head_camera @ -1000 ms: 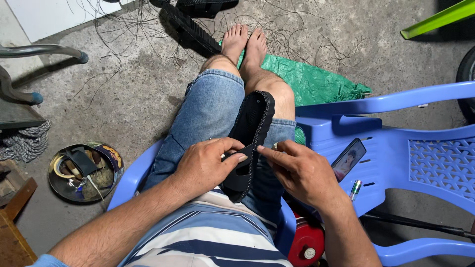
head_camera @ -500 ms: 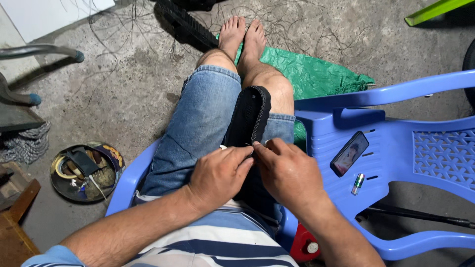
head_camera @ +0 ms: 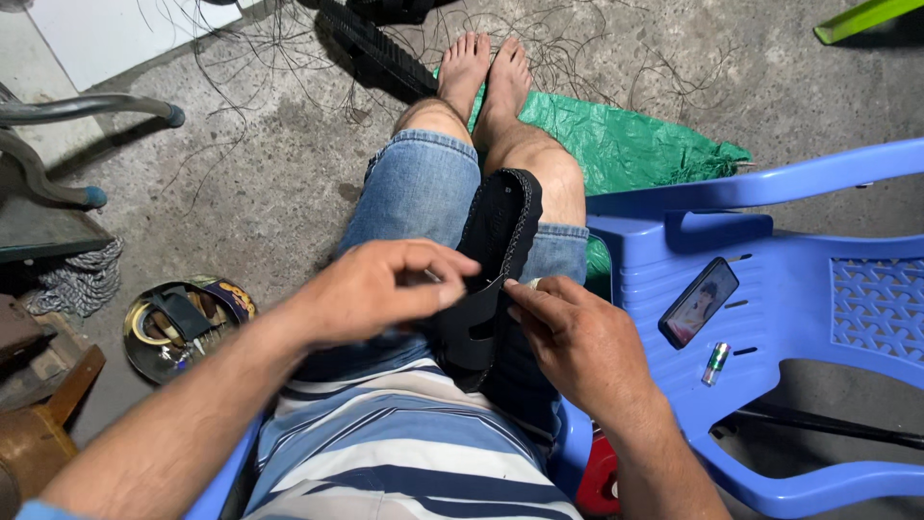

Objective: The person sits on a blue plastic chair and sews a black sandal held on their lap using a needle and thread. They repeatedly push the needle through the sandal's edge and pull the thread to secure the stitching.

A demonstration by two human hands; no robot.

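Observation:
A black sandal [head_camera: 499, 252] lies sole-up along my lap, between my denim-clad thighs. My left hand [head_camera: 385, 289] hovers over its near end with thumb and fingers pinched together, apparently on a thin needle or thread at the sandal's edge. My right hand [head_camera: 577, 342] grips the sandal's right side near the strap, fingers curled against it. I sit on a blue plastic chair, bare feet [head_camera: 486, 72] on the concrete floor.
A second blue plastic chair [head_camera: 770, 318] stands to my right with a phone [head_camera: 699, 301] and a small cylinder [head_camera: 716, 363] on its seat. A green plastic sheet [head_camera: 626, 144] lies ahead. A round tin of tools [head_camera: 183, 323] sits at left. Black threads litter the floor.
My left hand has moved left and up off the sandal, fingers pinched as if drawing thread out. My right hand stays on the sandal.

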